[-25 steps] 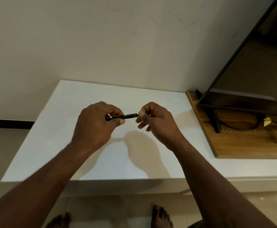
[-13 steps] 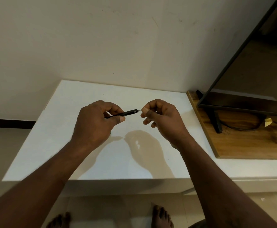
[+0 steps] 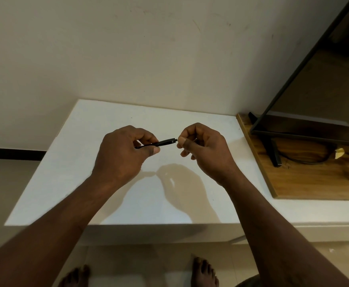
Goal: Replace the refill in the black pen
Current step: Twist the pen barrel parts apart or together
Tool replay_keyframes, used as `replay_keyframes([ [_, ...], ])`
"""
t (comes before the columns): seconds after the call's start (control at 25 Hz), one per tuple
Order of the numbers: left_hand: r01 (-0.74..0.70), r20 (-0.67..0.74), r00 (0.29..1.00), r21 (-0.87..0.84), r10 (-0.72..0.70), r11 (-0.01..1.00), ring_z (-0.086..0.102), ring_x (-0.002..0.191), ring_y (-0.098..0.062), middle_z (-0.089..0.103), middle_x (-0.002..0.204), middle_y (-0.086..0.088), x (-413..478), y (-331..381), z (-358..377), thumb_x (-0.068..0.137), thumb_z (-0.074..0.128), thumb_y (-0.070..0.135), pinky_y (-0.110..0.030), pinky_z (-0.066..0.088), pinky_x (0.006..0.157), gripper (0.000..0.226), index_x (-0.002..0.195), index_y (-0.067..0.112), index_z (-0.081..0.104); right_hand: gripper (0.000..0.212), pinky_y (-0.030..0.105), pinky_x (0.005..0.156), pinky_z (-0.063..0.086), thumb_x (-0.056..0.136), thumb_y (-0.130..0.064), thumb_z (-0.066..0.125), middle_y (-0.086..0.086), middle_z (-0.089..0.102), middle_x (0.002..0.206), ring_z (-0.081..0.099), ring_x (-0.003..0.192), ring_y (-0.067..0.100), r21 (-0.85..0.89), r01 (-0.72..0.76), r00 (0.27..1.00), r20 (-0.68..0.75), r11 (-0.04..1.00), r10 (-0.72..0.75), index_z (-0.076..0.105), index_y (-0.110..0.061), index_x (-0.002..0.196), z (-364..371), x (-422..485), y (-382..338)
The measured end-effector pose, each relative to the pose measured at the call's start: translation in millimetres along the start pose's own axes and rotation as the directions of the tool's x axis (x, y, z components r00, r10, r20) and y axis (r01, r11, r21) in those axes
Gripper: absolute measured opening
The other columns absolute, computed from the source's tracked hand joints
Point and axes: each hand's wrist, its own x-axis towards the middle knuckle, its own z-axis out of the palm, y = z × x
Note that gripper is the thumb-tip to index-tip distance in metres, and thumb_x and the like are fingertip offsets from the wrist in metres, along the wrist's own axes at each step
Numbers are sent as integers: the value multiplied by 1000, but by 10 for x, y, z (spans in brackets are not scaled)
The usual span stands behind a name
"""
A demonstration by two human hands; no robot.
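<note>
Black pen (image 3: 164,142) lies crosswise, clamped in your left hand (image 3: 124,154); your right hand (image 3: 202,148), fingers curled, meets its right-hand tip; whether it pinches the refill, you cannot tell.

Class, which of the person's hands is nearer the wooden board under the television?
Right. The right hand is just left of the wooden board; the left hand lies farther left.

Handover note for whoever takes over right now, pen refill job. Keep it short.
Left hand: grips the slim black pen above the white tabletop, free end pointing right.
Right hand: fingers curled, thumb at the pen's free end; whether it pinches anything is hidden.
Done: cannot tell. No refill is visible.
To do: swap refill, close pen.
</note>
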Motion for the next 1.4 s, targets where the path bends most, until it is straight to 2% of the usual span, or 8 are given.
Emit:
replay_keyframes([
  [0.52,-9,24,1000,9,9,1000,63,78,-2,69,83,19,-39,9,20,81,86,32,-28,51,70,26,75,51,69,12,15,61,47,103,-16,61,-1,79,87,74,74,16,-48,12,999,46,999,-9,65,-19,92,37,-21,48],
  [0.76,-7,32,999,-9,7,1000,64,80,-5,70,82,18,-71,26,47,81,86,30,-45,60,74,26,76,49,69,17,17,62,45,103,-17,56,-2,79,84,73,73,16,-56,-2,999,47,998,4,65,-17,88,74,-32,56],
  [1.0,-19,33,999,1,19,1000,64,84,-5,71,83,17,-124,36,92,81,86,29,-40,56,79,19,80,42,73,27,26,64,46,105,-19,54,9,76,74,72,67,23,-18,-70,996,45,997,71,63,-11,80,92,-33,65],
  [1.16,-2,36,999,1,2,1000,65,82,-6,71,83,18,-99,50,103,83,84,33,-37,56,77,14,83,42,74,38,27,65,47,108,-35,54,4,78,77,72,64,17,-74,-80,995,50,994,84,63,-12,79,62,-14,67],
  [1.24,24,30,999,-7,-23,1000,65,80,-7,71,82,18,-76,46,99,83,84,34,-38,57,75,13,82,42,74,31,26,63,49,106,-38,58,0,79,83,73,66,16,-51,-73,997,22,996,75,67,-14,89,35,-1,64],
  [1.4,37,22,999,-16,-37,999,66,77,-8,70,81,17,-67,34,93,82,85,33,-42,60,74,11,83,39,76,12,23,57,50,101,-20,62,2,79,84,72,67,15,3,-48,999,17,999,47,67,-14,92,7,11,65],
])
